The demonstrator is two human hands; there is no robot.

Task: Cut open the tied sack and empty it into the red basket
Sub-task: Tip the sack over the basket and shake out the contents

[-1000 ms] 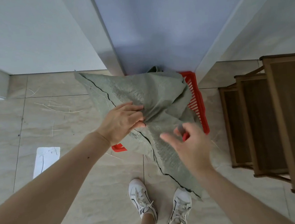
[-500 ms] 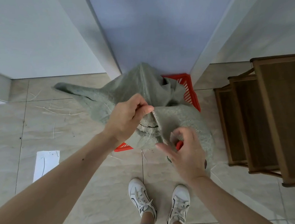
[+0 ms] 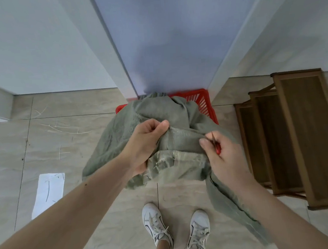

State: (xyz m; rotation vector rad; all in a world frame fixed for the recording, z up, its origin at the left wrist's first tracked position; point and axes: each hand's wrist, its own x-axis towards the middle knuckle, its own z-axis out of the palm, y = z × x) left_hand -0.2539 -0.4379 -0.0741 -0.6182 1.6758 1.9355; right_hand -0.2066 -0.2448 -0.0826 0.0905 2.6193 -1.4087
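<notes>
A grey-green woven sack [image 3: 178, 115] hangs over the red basket [image 3: 202, 101], which stands on the floor against the door. My left hand [image 3: 147, 143] grips a bunched fold of the sack near its middle. My right hand [image 3: 221, 155] pinches the sack's edge and also holds a small red-handled cutter [image 3: 216, 145]. The sack covers most of the basket, so only its back right rim and a left corner show. One loose end of the sack trails down past my right forearm.
A dark wooden stepped stand [image 3: 299, 140] sits close on the right. A white paper sheet [image 3: 48, 192] lies on the tiled floor at the left. My two white shoes [image 3: 176, 224] stand just behind the sack. The door and white walls close off the far side.
The sack has been gathered and turned, now draped lower over the basket. Both hands moved to grip it side by side; my right hand closed onto its edge.
</notes>
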